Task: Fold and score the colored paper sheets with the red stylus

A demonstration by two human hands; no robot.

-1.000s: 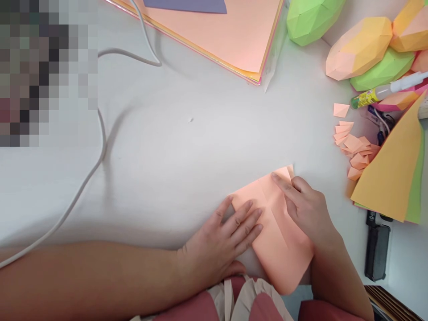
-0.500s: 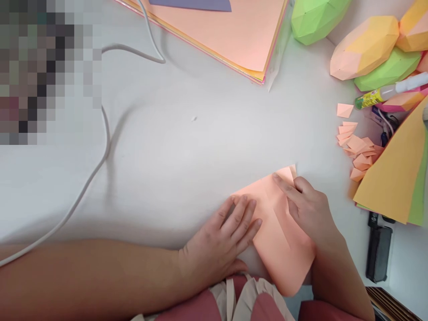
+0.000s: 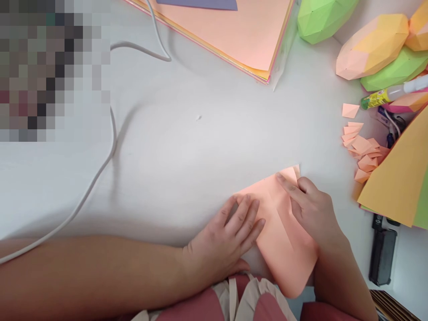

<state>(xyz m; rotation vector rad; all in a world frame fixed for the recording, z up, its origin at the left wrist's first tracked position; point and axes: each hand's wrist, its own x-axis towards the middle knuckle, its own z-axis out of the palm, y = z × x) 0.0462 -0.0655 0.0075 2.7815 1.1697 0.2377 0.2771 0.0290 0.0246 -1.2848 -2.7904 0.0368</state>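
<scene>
A sheet of peach paper (image 3: 284, 249) lies at the table's near edge, its lower part curving down toward my lap. A crease runs across its middle, and a small corner stands out at the top right. My left hand (image 3: 234, 232) rests flat on the paper's left side, fingers spread. On the right side, my right hand (image 3: 310, 209) grips the paper near its upper edge. Its index finger is stretched out on the surface while the other fingers are curled. The underside of the paper is hidden.
Small folded peach pieces (image 3: 363, 145) lie at the right, below a glue stick (image 3: 377, 97) and faceted paper shapes (image 3: 371, 47). A stack of coloured sheets (image 3: 234, 40) lies at the back. A white cable (image 3: 96, 176) crosses the left side. Yellow paper (image 3: 397, 178) juts in at right.
The whole view has shifted slightly, so everything appears a little further right. Both hands keep the same places on the peach paper.
</scene>
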